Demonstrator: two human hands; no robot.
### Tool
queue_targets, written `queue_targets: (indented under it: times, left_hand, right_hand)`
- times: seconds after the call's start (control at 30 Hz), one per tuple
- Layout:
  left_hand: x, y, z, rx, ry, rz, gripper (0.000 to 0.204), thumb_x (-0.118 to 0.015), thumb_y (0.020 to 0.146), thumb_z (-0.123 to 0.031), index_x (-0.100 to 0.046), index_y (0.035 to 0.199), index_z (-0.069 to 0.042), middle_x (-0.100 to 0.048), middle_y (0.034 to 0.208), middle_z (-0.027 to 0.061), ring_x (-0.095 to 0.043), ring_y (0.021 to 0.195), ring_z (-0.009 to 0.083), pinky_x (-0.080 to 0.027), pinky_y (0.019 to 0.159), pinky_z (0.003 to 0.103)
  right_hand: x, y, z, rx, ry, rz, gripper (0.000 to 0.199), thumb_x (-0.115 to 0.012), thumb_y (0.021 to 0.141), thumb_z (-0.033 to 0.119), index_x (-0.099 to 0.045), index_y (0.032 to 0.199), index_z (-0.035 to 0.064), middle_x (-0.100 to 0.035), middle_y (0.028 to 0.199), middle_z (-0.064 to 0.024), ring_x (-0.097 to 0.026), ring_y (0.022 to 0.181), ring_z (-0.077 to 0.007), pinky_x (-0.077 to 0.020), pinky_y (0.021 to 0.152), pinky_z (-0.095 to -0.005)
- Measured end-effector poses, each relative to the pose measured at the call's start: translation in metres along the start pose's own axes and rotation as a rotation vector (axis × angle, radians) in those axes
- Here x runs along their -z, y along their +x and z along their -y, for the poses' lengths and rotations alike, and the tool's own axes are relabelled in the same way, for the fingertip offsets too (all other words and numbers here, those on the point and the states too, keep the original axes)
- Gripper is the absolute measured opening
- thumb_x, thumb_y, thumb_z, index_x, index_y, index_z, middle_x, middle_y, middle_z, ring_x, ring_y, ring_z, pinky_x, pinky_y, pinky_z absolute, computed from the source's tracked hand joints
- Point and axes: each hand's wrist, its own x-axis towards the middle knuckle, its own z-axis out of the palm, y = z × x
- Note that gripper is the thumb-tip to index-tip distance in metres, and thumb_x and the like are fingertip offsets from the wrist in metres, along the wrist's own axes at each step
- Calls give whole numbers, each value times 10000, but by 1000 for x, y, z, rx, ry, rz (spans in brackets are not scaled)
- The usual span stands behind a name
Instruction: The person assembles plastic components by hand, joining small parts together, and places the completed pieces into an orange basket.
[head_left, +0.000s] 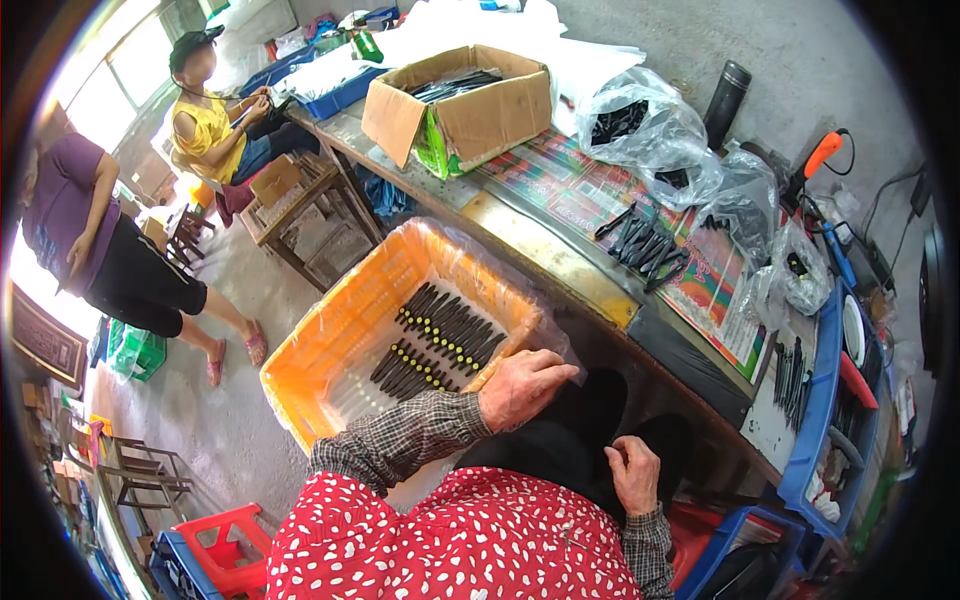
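At four o'clock on the orange lattice-sided plastic crate, the left hand pinches its clear film liner, apparently steadying it, the right hand loosely half-curled, empty.

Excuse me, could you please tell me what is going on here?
The person's left hand is at the right edge of an orange plastic crate lined with clear plastic film; inside, slim black pieces with yellow dots lie in two rows. The right hand is apart from the crate, its grip unclear. Loose black pieces lie on the long workbench.
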Motion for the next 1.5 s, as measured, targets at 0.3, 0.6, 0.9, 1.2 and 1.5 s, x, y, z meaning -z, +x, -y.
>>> queue_targets:
  times: [0.3,0.6,0.9,1.2,1.5]
  left_hand:
    - [24,44,2,-101,61,-40,334,-658,734,-22,-651,1066,-57,-624,917,116,-635,803,292,-518,680,368]
    - [33,118,36,-57,229,-137,208,-639,772,-38,-676,973,-79,-622,832,112,-624,685,296,-497,603,369]
    - [-5,203,84,96,360,-134,208,-597,791,-130,-703,970,-116,-644,807,122,-635,735,310,-502,671,412]
    - [-16,230,82,132,439,-60,226,-637,798,-176,-696,1014,-147,-665,860,91,-642,842,292,-507,730,416]
    - [-29,238,101,225,571,48,204,-666,720,-238,-679,809,-54,-663,873,169,-642,869,343,-503,743,458]
  right_hand:
    - [3,1,-7,15,-4,-28,153,-674,820,145,-605,845,10,-623,783,-137,-621,654,-294,-485,582,-378]
    - [7,5,-3,-12,4,-33,158,-669,829,156,-608,849,11,-641,803,-142,-640,686,-312,-502,600,-391]
    - [20,7,-1,2,5,-53,168,-656,844,159,-603,861,0,-638,795,-146,-641,686,-313,-500,587,-386]
    - [34,5,1,-19,39,-113,140,-666,821,126,-614,838,-2,-616,752,-132,-625,655,-288,-481,574,-361]
    - [107,27,10,125,-97,-341,116,-678,807,87,-588,825,16,-588,737,-130,-610,658,-325,-472,557,-392]
